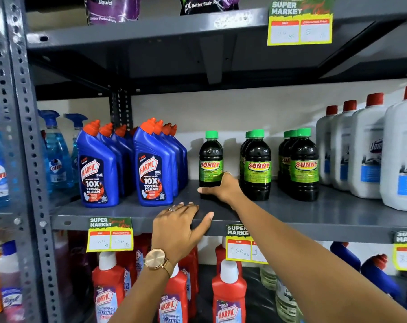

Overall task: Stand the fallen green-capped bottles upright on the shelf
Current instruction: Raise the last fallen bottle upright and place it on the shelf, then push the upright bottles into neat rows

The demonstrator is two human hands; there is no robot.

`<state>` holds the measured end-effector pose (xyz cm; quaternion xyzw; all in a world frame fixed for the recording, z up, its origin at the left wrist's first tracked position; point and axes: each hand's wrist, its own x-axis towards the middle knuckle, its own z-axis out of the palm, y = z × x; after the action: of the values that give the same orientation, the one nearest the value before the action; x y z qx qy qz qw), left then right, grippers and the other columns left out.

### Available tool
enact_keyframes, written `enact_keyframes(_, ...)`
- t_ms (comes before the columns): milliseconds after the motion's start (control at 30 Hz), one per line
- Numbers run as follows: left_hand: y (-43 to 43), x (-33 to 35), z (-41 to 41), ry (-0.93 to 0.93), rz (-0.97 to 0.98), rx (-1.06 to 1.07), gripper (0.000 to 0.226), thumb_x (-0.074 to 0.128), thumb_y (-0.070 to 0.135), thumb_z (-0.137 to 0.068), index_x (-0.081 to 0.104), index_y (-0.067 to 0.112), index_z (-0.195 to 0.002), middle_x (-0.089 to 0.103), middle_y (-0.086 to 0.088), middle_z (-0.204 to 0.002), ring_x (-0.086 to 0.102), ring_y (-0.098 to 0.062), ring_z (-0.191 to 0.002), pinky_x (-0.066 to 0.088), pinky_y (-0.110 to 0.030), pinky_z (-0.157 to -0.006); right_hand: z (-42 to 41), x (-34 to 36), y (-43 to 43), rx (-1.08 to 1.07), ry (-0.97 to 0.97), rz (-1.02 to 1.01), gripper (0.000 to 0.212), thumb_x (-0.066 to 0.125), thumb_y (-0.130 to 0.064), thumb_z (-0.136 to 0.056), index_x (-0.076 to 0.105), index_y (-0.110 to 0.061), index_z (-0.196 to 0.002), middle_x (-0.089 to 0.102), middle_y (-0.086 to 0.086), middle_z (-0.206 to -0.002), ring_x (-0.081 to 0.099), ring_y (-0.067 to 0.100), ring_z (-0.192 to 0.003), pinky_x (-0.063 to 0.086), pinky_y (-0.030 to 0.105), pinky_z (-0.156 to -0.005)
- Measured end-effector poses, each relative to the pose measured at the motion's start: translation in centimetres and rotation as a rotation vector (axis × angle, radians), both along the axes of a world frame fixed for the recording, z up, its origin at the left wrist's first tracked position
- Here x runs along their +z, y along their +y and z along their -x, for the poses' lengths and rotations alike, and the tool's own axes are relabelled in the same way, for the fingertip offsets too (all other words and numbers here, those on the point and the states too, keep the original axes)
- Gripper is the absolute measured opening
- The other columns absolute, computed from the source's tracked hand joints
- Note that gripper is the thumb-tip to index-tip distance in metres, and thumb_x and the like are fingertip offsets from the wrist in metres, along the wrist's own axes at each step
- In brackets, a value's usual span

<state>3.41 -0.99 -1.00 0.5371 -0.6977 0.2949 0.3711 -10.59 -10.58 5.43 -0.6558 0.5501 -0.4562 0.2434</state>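
Observation:
A dark green-capped Sunny bottle (210, 159) stands upright on the grey middle shelf (128, 212), alone at the left of its group. My right hand (221, 188) is wrapped around its base. To its right stand two rows of the same green-capped bottles (257, 164), (304, 164), all upright. My left hand (178, 226) rests flat on the shelf's front edge, fingers spread, holding nothing. No green-capped bottle lies on its side in view.
Blue Harpic bottles (151, 169) stand close on the left, white red-capped jugs (370, 150) on the right. Price tags (110, 234) hang from the shelf edge. Red Harpic bottles (229, 294) fill the shelf below. The upper shelf (151, 33) hangs overhead.

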Motion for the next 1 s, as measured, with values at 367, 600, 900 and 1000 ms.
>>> enact_keyframes(367, -6.5, 6.4, 2.5, 0.535, -0.741, -0.311, 0.125, 0.082, 0.039, -0.068, -0.008, 0.009, -0.149, 0.036, -0.016, -0.149, 0.039, -0.029, -0.134, 0.034, -0.036, -0.110, 12.4, 0.5, 4.7, -0.178, 0.168, -0.120, 0.052, 0.087, -0.036, -0.066, 0.040, -0.015, -0.058, 0.040, 0.005, -0.059, 0.039, 0.018, -0.050, 0.038, 0.029, -0.062)
enact_keyframes(600, -10.7, 6.0, 2.3, 0.665, -0.752, -0.265, 0.084, 0.089, 0.030, -0.057, 0.048, 0.011, -0.128, 0.060, -0.011, -0.128, 0.056, -0.029, -0.117, 0.043, -0.041, -0.104, 11.7, 0.4, 2.5, -0.086, 0.092, -0.130, 0.071, 0.087, -0.021, -0.068, 0.056, -0.004, -0.129, 0.063, 0.015, -0.129, 0.057, 0.029, -0.121, 0.043, 0.030, -0.098)
enact_keyframes(900, -11.2, 5.3, 2.5, 0.578, -0.649, -0.219, 0.077, 0.086, 0.040, -0.063, 0.051, 0.011, -0.125, 0.061, -0.011, -0.127, 0.056, -0.030, -0.116, 0.046, -0.040, -0.100, 11.4, -0.1, 0.5, -0.136, 0.229, -0.083, 0.070, 0.081, -0.036, -0.075, 0.053, -0.003, -0.131, 0.060, 0.020, -0.132, 0.056, 0.035, -0.123, 0.043, 0.032, -0.098)
enact_keyframes(1000, -11.0, 5.3, 2.5, 0.566, -0.641, -0.214, 0.078, 0.085, 0.042, -0.063, 0.050, 0.011, -0.125, 0.060, -0.013, -0.128, 0.054, -0.032, -0.117, 0.046, -0.040, -0.100, 11.4, -0.2, 0.7, -0.151, 0.257, -0.071, 0.069, 0.080, -0.037, -0.075, 0.053, -0.003, -0.129, 0.060, 0.020, -0.131, 0.056, 0.035, -0.122, 0.043, 0.032, -0.095)
